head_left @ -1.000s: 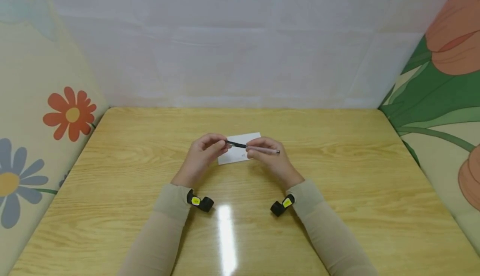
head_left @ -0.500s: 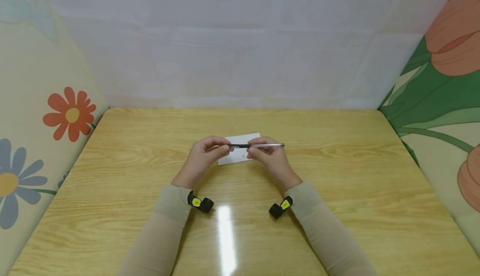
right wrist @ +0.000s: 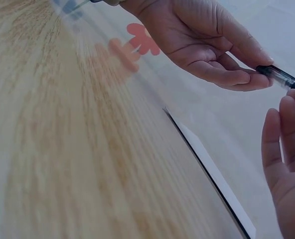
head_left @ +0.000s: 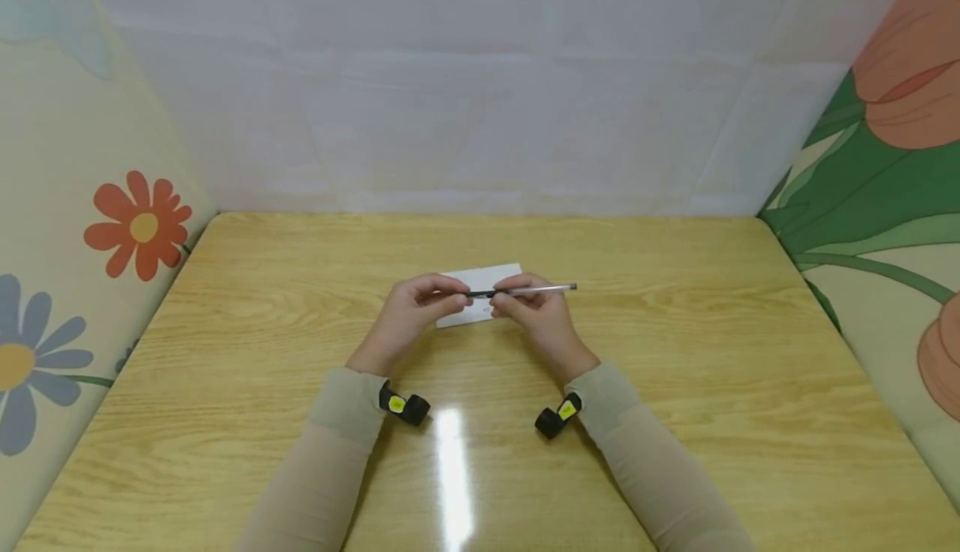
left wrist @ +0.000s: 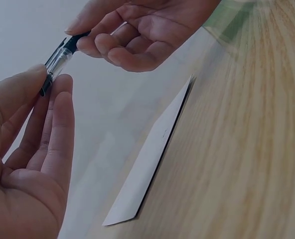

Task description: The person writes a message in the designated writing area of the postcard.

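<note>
Holding pen (head_left: 551, 288): our left hand (head_left: 411, 310) pinches dark end (left wrist: 46, 85), right hand (head_left: 547, 315) pinches further along; white card (head_left: 482, 276) lies beneath.

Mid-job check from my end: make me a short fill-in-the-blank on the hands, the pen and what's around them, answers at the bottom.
1. The left hand and the right hand both pinch the pen, holding it ____ (above or under) the white card.
2. In the head view, the pen's pale barrel sticks out past the ____ (left or right) hand.
3. Each black wrist device bears a patch coloured bright ____.

Missing words: above; right; yellow.
</note>
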`<move>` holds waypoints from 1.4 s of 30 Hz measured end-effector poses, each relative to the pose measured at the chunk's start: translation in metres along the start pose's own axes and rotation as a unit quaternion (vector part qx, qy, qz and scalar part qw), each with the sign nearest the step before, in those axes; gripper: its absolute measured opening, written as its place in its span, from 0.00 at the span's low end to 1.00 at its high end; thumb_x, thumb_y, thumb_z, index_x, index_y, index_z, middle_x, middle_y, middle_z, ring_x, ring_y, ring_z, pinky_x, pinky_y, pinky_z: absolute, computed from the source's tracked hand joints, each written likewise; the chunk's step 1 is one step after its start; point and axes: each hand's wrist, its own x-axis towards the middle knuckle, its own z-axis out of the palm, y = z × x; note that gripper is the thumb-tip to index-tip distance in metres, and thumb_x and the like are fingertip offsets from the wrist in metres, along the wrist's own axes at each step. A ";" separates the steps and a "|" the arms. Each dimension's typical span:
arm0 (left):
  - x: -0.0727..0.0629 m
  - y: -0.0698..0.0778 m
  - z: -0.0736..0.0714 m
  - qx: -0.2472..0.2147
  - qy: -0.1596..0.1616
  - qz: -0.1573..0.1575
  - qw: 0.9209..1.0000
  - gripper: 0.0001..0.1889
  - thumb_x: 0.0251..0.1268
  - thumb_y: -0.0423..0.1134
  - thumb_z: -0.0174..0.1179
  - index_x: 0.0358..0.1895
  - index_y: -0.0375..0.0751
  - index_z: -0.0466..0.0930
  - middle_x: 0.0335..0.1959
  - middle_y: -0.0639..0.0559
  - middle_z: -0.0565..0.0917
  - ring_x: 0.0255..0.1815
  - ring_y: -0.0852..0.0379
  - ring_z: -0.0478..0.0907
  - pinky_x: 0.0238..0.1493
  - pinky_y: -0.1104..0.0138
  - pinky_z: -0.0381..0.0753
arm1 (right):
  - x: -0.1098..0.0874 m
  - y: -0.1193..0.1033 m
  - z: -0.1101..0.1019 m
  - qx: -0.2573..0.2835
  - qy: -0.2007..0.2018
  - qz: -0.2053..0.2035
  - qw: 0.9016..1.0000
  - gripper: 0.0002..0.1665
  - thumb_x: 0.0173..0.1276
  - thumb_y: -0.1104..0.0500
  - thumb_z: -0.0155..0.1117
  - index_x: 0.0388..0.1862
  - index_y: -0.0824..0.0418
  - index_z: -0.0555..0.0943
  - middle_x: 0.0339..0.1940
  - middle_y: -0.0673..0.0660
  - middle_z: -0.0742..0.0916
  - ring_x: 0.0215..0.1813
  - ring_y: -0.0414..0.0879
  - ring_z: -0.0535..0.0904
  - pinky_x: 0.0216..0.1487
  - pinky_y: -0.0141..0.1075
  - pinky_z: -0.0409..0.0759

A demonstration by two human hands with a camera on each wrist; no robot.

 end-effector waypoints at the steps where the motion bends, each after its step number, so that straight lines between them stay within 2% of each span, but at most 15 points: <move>1: 0.000 0.000 0.000 0.004 -0.001 -0.004 1.000 0.14 0.70 0.36 0.66 0.54 0.31 0.83 0.52 0.46 0.85 0.53 0.56 0.84 0.58 0.63 0.81 | 0.000 0.000 0.000 0.002 0.000 -0.002 1.000 0.07 0.69 0.71 0.66 0.45 0.67 0.83 0.39 0.57 0.87 0.38 0.47 0.85 0.47 0.36 0.86; 7: 0.000 0.000 0.000 0.004 -0.003 -0.013 1.000 0.14 0.71 0.35 0.65 0.54 0.30 0.83 0.48 0.45 0.87 0.51 0.56 0.85 0.59 0.63 0.81 | 0.001 0.002 0.001 0.003 0.000 -0.012 1.000 0.06 0.69 0.70 0.68 0.43 0.68 0.83 0.38 0.58 0.87 0.37 0.47 0.85 0.46 0.35 0.86; 15: 0.002 -0.003 0.000 0.000 -0.007 -0.003 1.000 0.15 0.72 0.35 0.63 0.55 0.30 0.82 0.49 0.43 0.86 0.50 0.55 0.85 0.58 0.63 0.82 | 0.001 0.004 0.000 -0.011 -0.002 -0.010 1.000 0.12 0.69 0.67 0.68 0.46 0.76 0.80 0.40 0.57 0.85 0.39 0.48 0.85 0.48 0.37 0.86; 20: 0.002 -0.004 0.000 -0.011 -0.009 0.000 1.000 0.14 0.73 0.34 0.62 0.55 0.29 0.82 0.50 0.39 0.85 0.48 0.55 0.85 0.56 0.62 0.83 | 0.002 0.005 0.000 -0.016 -0.003 -0.014 1.000 0.09 0.70 0.69 0.66 0.45 0.75 0.80 0.40 0.56 0.85 0.39 0.46 0.85 0.47 0.36 0.86; 30: 0.003 -0.004 0.001 -0.024 -0.012 -0.007 1.000 0.14 0.73 0.32 0.62 0.53 0.23 0.81 0.47 0.44 0.84 0.44 0.57 0.86 0.54 0.62 0.84 | 0.002 0.006 0.000 -0.013 0.002 -0.022 1.000 0.06 0.69 0.67 0.69 0.42 0.68 0.83 0.39 0.58 0.85 0.37 0.44 0.85 0.45 0.36 0.86; 35: 0.003 -0.005 0.001 -0.025 -0.008 -0.020 0.999 0.14 0.73 0.31 0.62 0.53 0.22 0.82 0.46 0.44 0.85 0.44 0.58 0.87 0.53 0.62 0.84 | 0.001 0.006 0.000 -0.023 0.000 -0.022 0.999 0.07 0.69 0.66 0.69 0.42 0.70 0.82 0.39 0.58 0.86 0.37 0.45 0.84 0.45 0.36 0.86; 42: 0.003 -0.004 0.001 -0.026 -0.002 -0.041 0.999 0.13 0.73 0.31 0.62 0.52 0.23 0.82 0.45 0.45 0.85 0.43 0.58 0.87 0.52 0.64 0.85 | 0.000 0.007 -0.001 -0.043 0.000 -0.022 0.999 0.12 0.69 0.65 0.69 0.44 0.75 0.81 0.38 0.59 0.86 0.37 0.51 0.84 0.45 0.35 0.85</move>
